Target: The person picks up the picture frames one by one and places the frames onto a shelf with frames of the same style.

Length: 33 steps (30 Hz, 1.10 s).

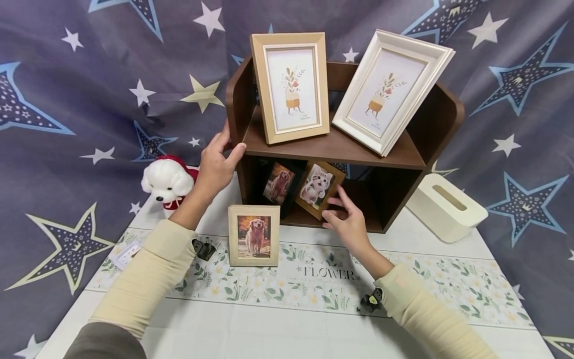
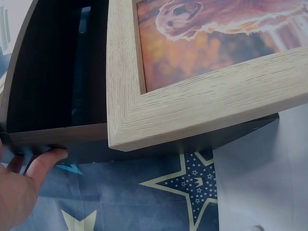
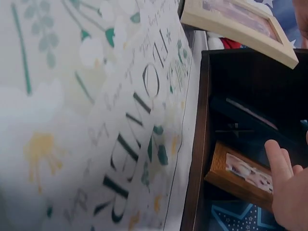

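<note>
A dark brown two-tier shelf [image 1: 287, 149] stands at the back of the table. My left hand [image 1: 217, 162] grips its left side panel, the thumb in front; the left wrist view also shows this hand [image 2: 21, 192] at the panel's edge. Inside the lower tier, a brown wooden photo frame [image 1: 337, 178] with a kitten picture leans at a tilt. My right hand [image 1: 350, 222] is at its right edge, fingers loosely extended; whether they touch it is unclear. Left of it stands a dark photo frame [image 1: 279, 183] with a dog picture.
On the upper tier stand a tan frame [image 1: 260, 89] and a tilted white frame [image 1: 354, 85]. A pale wooden dog-photo frame [image 1: 232, 237] stands before the shelf. Left is a white plush dog [image 1: 163, 179]; right, a white tissue box [image 1: 448, 214]. A floral runner [image 1: 309, 289] crosses the table.
</note>
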### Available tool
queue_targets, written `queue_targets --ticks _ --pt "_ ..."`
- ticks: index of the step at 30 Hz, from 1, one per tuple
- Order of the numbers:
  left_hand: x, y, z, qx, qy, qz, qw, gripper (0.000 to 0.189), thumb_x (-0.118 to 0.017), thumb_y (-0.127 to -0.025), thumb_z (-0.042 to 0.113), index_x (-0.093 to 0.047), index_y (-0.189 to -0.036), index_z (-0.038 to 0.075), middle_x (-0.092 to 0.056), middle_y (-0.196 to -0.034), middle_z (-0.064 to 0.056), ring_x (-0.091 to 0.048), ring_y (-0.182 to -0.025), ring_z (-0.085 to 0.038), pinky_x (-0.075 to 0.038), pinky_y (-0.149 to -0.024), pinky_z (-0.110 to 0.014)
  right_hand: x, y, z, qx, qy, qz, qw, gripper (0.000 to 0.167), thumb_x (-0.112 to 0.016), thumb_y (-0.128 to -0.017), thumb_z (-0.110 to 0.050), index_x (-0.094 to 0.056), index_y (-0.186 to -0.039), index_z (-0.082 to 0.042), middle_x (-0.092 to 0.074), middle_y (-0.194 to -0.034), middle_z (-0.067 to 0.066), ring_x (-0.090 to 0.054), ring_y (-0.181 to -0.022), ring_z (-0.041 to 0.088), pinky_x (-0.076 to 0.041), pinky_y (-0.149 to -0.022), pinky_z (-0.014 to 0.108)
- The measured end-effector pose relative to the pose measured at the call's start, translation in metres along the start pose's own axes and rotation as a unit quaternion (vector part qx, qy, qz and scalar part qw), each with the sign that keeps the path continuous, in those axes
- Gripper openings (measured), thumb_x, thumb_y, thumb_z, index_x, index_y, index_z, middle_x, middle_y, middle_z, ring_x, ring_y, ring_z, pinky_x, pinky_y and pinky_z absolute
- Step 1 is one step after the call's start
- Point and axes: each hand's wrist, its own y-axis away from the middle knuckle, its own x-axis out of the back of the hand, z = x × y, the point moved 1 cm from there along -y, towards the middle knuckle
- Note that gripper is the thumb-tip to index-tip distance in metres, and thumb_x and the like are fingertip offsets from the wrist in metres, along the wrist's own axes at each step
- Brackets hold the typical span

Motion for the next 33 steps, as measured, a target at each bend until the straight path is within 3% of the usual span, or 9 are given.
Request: queue_targets --ticks 7,13,16,21,29,33 --pt "0.001 0.000 -0.001 0.001 -0.005 0.004 1.0000 0.068 -0.066 -0.099 0.017 -0.035 -0.159 0.017 -0.062 -0.136 -0.020 -0.063 -0.120 -0.035 -0.049 -0.107 -0.048 -0.018 0.004 0.003 -0.012 -0.012 -0.021 0.9996 0.083 -0.071 -0.094 -0.003 -0.028 -0.163 -0.021 -0.054 -0.142 0.028 -0.072 -0.094 0.007 -0.061 -0.082 0.051" --pt "0.000 -0.001 0.000 0.004 0.005 -0.005 1.0000 0.068 -0.065 -0.100 0.018 -0.033 -0.160 0.018 -0.061 -0.138 -0.019 -0.062 -0.122 -0.034 -0.049 -0.107 -0.048 -0.036 0.008 0.007 -0.011 -0.005 -0.035 0.9993 0.081 -0.072 -0.094 -0.005 -0.032 -0.161 -0.024 -0.057 -0.140 0.025 -0.072 -0.093 0.006 -0.064 -0.076 0.042" --pt "-0.001 -0.001 0.000 0.007 0.004 -0.008 0.9999 0.068 -0.065 -0.100 0.018 -0.033 -0.160 0.017 -0.060 -0.139 -0.019 -0.062 -0.123 -0.035 -0.049 -0.108 -0.049 -0.045 0.010 0.010 -0.015 -0.003 -0.042 0.9990 0.080 -0.072 -0.093 -0.005 -0.034 -0.160 -0.027 -0.058 -0.140 0.025 -0.073 -0.096 0.013 -0.064 -0.074 0.038" --pt "0.001 0.000 -0.001 0.004 -0.001 -0.004 1.0000 0.068 -0.065 -0.099 0.018 -0.033 -0.160 0.016 -0.061 -0.139 -0.019 -0.062 -0.122 -0.034 -0.049 -0.107 -0.049 -0.060 0.014 0.013 -0.016 -0.003 -0.068 0.9976 0.080 -0.072 -0.093 -0.003 -0.034 -0.160 -0.028 -0.058 -0.140 0.025 -0.072 -0.104 0.029 -0.064 -0.074 0.040" --pt "0.000 0.000 -0.001 -0.002 0.001 -0.004 1.0000 0.068 -0.065 -0.099 0.018 -0.033 -0.160 0.017 -0.061 -0.138 -0.019 -0.061 -0.122 -0.033 -0.049 -0.108 -0.049 -0.076 0.016 0.017 -0.009 -0.009 -0.093 0.9956 0.080 -0.069 -0.094 0.001 -0.032 -0.161 -0.022 -0.058 -0.140 0.025 -0.071 -0.105 0.028 -0.064 -0.075 0.037" --pt "0.000 0.000 -0.001 -0.006 0.000 -0.001 1.0000 0.068 -0.065 -0.100 0.018 -0.034 -0.160 0.018 -0.062 -0.137 -0.019 -0.061 -0.122 -0.034 -0.049 -0.108 -0.049 -0.083 0.017 0.015 -0.003 -0.003 -0.098 0.9952 0.080 -0.069 -0.094 0.000 -0.032 -0.162 -0.022 -0.060 -0.139 0.021 -0.069 -0.107 0.036 -0.064 -0.076 0.044"
